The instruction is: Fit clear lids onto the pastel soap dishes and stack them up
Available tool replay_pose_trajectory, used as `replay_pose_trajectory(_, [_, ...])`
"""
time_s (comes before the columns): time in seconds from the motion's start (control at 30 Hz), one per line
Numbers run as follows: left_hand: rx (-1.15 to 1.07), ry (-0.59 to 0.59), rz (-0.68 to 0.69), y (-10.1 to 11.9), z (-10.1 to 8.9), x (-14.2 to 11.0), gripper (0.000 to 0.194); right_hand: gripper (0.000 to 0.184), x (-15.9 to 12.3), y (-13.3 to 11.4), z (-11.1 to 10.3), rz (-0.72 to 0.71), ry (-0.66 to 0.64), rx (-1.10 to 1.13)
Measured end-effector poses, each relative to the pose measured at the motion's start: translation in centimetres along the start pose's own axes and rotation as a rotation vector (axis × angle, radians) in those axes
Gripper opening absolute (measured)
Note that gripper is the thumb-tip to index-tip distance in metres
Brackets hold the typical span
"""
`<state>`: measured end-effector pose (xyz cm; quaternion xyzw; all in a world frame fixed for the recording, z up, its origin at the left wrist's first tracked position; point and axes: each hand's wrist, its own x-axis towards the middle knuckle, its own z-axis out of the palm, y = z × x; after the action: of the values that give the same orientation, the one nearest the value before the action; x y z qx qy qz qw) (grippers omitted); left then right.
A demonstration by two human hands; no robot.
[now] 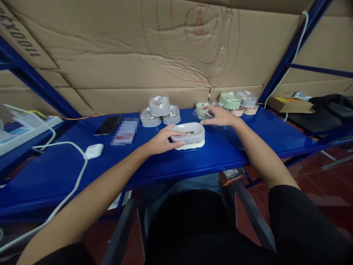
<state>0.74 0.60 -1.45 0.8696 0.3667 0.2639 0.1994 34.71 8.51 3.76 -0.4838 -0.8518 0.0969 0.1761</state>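
Observation:
A grey oval dish (193, 139), like a soap dish with a dark spot in its hollow, sits on a cream wavy-edged base (197, 145) near the table's front. My left hand (162, 140) grips its left end, fingers over the rim and thumb along the near side. Beyond the dish, my right hand (220, 117) reaches left with thumb and fingers apart. Its fingertips are at a small green container (202, 108) with a clear cover; whether they touch it I cannot tell. Clear-covered green, grey and pink containers (230, 100) are stacked behind that hand.
Three clear-covered grey containers (160, 106) form a pile at the back. Left of them lie a dark phone (107, 126), a blurred-screen phone (125, 130) and a white earbud case (94, 151). A white cable (79, 176) crosses the left side of the blue table (171, 165). Cardboard (116, 73) stands behind.

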Motion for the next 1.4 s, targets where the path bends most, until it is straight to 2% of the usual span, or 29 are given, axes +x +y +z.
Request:
replay_pose_trajectory(0.13, [0.025, 0.099, -0.031, -0.1, -1.4, 0.1, 0.049, 0.102, -0.3, -0.3, -0.7, 0.036, 0.018, -0.005])
replay_pose_trajectory(0.27, [0.155, 0.21, -0.117, -0.8, -2.5, -0.1, 0.05, 0.093, -0.6, -0.5, -0.9, 0.019, -0.046, 0.001])
replay_pose_trajectory(0.37, [0.202, 0.205, -0.174, -1.5, -2.6, -0.1, 0.051, 0.089, -0.5, -0.5, -0.7, 0.024, -0.152, -0.012])
replay_pose_trajectory(0.47, [0.219, 0.165, -0.226, -2.2, -2.3, 0.1, 0.053, 0.096, -0.3, -0.2, -0.5, 0.01, -0.238, -0.01])
replay_pose_trajectory(0.6, [0.203, 0.106, -0.275, -2.5, -2.1, 0.4, 0.056, 0.104, -0.1, 0.1, -0.3, -0.02, -0.291, 0.037])
replay_pose_trajectory(0.67, [0.191, 0.129, -0.278, -2.4, -2.1, 0.3, 0.054, 0.105, -0.1, 0.1, -0.3, -0.012, -0.293, 0.041])
replay_pose_trajectory(0.8, [0.147, 0.208, -0.189, -1.3, -2.4, 0.1, 0.054, 0.105, -0.2, -0.2, -0.4, 0.04, -0.223, -0.006])
replay_pose_trajectory(0.93, [0.06, 0.098, -0.014, 0.5, -2.1, -0.2, 0.054, 0.1, -0.2, -0.3, -0.8, 0.076, -0.066, 0.005])
replay_pose_trajectory(1.03, [0.02, 0.049, 0.034, 1.2, -1.2, -0.2, 0.063, 0.099, -0.2, -0.2, -0.8, 0.066, 0.036, 0.041])
replay_pose_trajectory(1.23, [0.049, 0.002, -0.087, 0.7, 0.2, -0.1, 0.11, 0.099, -0.1, 0.0, -0.3, 0.012, 0.08, 0.075])
replay_pose_trajectory(1.33, [0.061, -0.013, -0.141, 0.4, 0.4, 0.0, 0.12, 0.099, -0.2, -0.2, 0.1, -0.059, 0.111, 0.079])
replay_pose_trajectory(1.4, [0.053, -0.012, -0.16, 0.3, 0.6, 0.0, 0.124, 0.1, -0.3, -0.8, 0.3, -0.158, 0.145, 0.104])
